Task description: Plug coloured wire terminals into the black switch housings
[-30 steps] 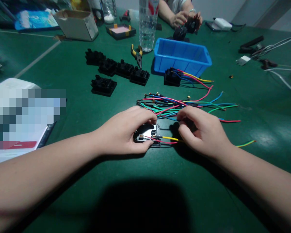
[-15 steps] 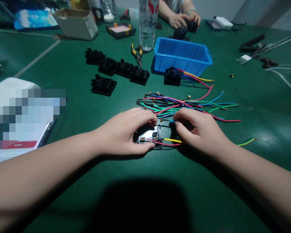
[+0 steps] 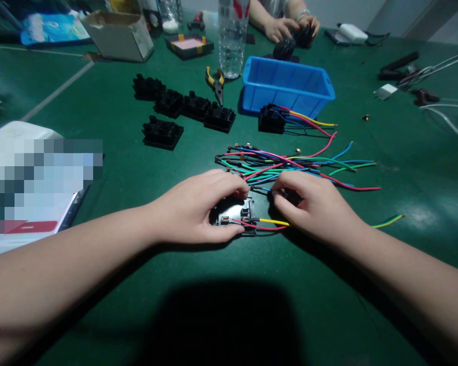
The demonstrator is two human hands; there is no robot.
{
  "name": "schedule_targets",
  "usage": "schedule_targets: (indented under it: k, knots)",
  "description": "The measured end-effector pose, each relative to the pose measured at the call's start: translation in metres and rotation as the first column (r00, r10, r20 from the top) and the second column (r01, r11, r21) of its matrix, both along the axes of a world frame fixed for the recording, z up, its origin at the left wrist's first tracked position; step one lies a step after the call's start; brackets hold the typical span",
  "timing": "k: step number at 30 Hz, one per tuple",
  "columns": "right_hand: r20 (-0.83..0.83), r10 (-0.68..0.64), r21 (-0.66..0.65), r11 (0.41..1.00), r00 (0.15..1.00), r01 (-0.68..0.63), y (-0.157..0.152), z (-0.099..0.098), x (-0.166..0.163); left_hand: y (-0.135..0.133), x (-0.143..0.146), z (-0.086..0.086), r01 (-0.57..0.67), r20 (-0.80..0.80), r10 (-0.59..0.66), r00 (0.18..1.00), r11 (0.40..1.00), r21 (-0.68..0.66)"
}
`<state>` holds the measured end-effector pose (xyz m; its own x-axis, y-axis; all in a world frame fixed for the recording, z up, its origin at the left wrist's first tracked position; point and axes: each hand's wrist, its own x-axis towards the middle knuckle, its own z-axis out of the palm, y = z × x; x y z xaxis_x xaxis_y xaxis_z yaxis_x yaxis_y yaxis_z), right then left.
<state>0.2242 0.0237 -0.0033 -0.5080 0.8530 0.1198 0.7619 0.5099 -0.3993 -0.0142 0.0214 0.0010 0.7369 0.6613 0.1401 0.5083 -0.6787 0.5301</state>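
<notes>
My left hand (image 3: 206,206) is closed around a small black socket module (image 3: 249,206) with a silvery plate, its thumb along the near edge and its fingers at the far edge. A yellow wire (image 3: 273,222) and a red wire (image 3: 269,227) run from the module's metal terminals toward the right. My right hand (image 3: 305,198) pinches a blue wire (image 3: 263,189) whose terminal end points left, just beyond the module's far right corner. Past both hands lies a loose bundle of red, blue and green wires (image 3: 275,162) with crimped ends.
Several black modules (image 3: 196,105) sit beyond my left hand, near yellow-handled pliers (image 3: 216,86). A wired module (image 3: 272,119) rests before a blue bin (image 3: 286,94). A water bottle (image 3: 231,46) stands beside it. Across the table, another person's hands (image 3: 286,29) handle black parts.
My right hand has shifted very slightly left with the blue wire, bringing its terminal end a bit nearer the module. My left hand keeps its hold on the module.
</notes>
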Motion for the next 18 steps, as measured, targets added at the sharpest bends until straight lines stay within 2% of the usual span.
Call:
schedule_targets:
  k: [12,18]
  knots:
    - [0.037,0.067,0.026,0.997,0.997,-0.068,0.0021,-0.0011,0.0012,-0.0003,-0.0006,-0.0008,0.003,0.005,-0.003,1.0,1.0,0.0]
    - [-0.017,-0.002,0.04,0.999,1.0,0.002,-0.0017,0.0036,0.0008,-0.0011,-0.0007,-0.0003,0.0,-0.002,0.0,1.0,1.0,0.013]
